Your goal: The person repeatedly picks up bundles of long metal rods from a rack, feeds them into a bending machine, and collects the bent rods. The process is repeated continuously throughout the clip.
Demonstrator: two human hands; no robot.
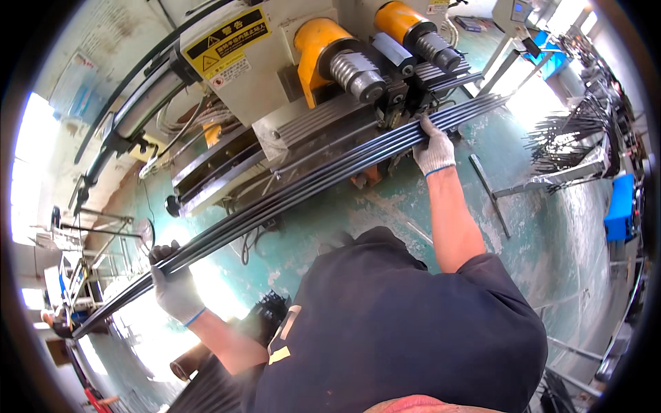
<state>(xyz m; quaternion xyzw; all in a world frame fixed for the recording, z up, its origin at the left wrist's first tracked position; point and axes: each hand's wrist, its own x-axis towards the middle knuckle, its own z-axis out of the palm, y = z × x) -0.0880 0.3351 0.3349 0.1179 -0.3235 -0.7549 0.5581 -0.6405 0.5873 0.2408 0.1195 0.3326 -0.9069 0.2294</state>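
Big machine [275, 89] fills far centre, w/ two yellow threaded rollers [358, 69] up top and a grooved steel bed just behind the work. Green floor [551, 227] is open to the right; a rack of dark rods [564, 138] stands far right. Bundle of long dark bars [310, 182] runs from near left to far right along the machine's front edge. Left hand [175, 286] is gloved, wrapped round the bundle's near-left part. Right hand [434, 148] is gloved, gripping bars beside the rollers.

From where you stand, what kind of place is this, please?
Most likely a metalworking shop. A heavy machine with two yellow cylinders stands on a worn green floor, both gloved hands, left hand and right hand, grip a bundle of long dark rods, and more rods lie nearby.
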